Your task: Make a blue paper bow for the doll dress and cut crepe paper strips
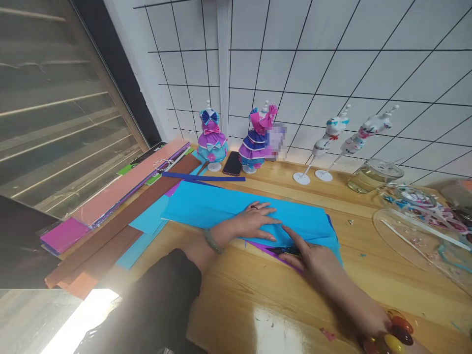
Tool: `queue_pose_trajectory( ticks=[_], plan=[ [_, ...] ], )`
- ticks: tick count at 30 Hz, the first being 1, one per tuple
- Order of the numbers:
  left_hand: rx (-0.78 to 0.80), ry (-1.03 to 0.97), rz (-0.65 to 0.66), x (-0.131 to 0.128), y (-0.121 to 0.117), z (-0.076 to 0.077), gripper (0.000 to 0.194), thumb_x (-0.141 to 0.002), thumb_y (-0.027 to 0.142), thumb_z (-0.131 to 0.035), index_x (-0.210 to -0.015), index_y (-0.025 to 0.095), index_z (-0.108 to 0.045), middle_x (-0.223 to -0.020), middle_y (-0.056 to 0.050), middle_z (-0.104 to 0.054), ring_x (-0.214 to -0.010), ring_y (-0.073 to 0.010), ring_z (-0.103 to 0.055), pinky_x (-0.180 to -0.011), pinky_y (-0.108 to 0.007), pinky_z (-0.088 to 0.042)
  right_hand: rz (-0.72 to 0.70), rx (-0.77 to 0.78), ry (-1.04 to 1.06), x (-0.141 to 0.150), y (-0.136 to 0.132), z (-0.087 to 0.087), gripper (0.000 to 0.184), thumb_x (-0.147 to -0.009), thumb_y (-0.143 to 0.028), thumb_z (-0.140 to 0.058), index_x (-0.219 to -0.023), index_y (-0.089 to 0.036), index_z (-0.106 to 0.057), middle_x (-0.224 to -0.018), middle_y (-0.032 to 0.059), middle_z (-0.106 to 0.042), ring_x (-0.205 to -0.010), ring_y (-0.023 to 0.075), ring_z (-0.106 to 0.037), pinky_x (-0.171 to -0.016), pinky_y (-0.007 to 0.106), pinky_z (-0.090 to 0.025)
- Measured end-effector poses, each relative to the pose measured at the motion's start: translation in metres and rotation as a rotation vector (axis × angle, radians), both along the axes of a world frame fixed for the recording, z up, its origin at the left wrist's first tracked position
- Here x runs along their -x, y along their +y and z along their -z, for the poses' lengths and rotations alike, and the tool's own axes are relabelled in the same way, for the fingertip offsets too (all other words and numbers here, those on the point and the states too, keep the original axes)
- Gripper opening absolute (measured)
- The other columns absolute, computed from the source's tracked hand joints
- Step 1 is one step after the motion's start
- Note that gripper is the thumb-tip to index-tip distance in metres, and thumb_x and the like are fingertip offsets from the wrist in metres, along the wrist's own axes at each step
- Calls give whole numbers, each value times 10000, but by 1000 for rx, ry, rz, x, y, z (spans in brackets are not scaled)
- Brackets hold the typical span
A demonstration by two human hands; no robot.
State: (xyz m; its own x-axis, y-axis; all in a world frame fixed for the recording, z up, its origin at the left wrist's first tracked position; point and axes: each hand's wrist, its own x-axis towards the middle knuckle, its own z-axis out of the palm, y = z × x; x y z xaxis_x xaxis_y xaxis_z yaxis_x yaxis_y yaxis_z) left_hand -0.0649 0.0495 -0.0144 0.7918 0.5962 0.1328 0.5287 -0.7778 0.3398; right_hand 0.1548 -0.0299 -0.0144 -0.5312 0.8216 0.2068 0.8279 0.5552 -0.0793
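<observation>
Blue sheet [224, 204]: is lying lengthwise, left to right, across the middle of the table [228, 300], over a purple sheet [259, 247] whose near edge is showing.

Left hand [254, 221]: you are laying it flat on the blue sheet, fingers released and slightly spread.

Right hand [315, 258]: you are holding it at the sheet's near right part, index finger stretching over the blue, thumb and other fingers grasping a dark tool [287, 250], which the hand is partly hiding.

Far: a navy strip [204, 177] is lying just beyond the sheet; a phone [232, 163] is lying between two dressed mannequins [213, 140]; two barer mannequins [328, 137] and a jar [374, 177] are standing farther right.

Left: brown strips [121, 233], light blue pieces [151, 216] and a pink sheet [129, 182] are overlapping.
</observation>
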Motion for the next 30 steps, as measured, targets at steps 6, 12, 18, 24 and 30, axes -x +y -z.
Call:
queue_pose_trajectory(
  ticks=[6,12,18,24,30],
  plan=[
    [-13,6,9,1,1,0,549,-773,582,-501,-1258,327,-463,-1417,-21,-334,-1341,-261,-181,-1073,-435,-157,-34,16,6,8,2,-3,582,-877,-505,-370,-1338,-152,-345,-676,54,-692,-555,202,-647,-439,252,-386],
    [-37,10,7,1,2,2,557,-763,598,-500,-1253,336,-465,-1421,-12,-327,-1342,-252,-177,-1073,-419,-151,-39,5,17,9,2,-5,566,-872,-516,-371,-1293,-141,-416,-689,65,-696,-561,207,-651,-455,265,-415],
    [-43,9,2,1,2,3,557,-760,604,-495,-1246,334,-474,-1414,-14,-338,-1341,-247,-184,-1075,-410,-150,-21,1,1,7,0,-3,565,-874,-517,-372,-1300,-148,-414,-652,58,-691,-555,199,-651,-469,257,-421],
    [-50,-2,10,1,2,4,554,-768,601,-488,-1249,328,-472,-1414,-16,-338,-1340,-248,-185,-1075,-414,-146,-19,17,-9,12,0,-4,585,-876,-521,-361,-1328,-150,-358,-689,50,-698,-563,207,-654,-452,262,-418],
    [-54,-9,11,1,3,7,551,-771,601,-483,-1248,326,-473,-1412,-13,-342,-1343,-241,-177,-1077,-408,-138,-38,17,-6,18,1,-7,574,-878,-529,-340,-1300,-143,-392,-688,59,-697,-568,215,-657,-446,270,-425]
  ],
)
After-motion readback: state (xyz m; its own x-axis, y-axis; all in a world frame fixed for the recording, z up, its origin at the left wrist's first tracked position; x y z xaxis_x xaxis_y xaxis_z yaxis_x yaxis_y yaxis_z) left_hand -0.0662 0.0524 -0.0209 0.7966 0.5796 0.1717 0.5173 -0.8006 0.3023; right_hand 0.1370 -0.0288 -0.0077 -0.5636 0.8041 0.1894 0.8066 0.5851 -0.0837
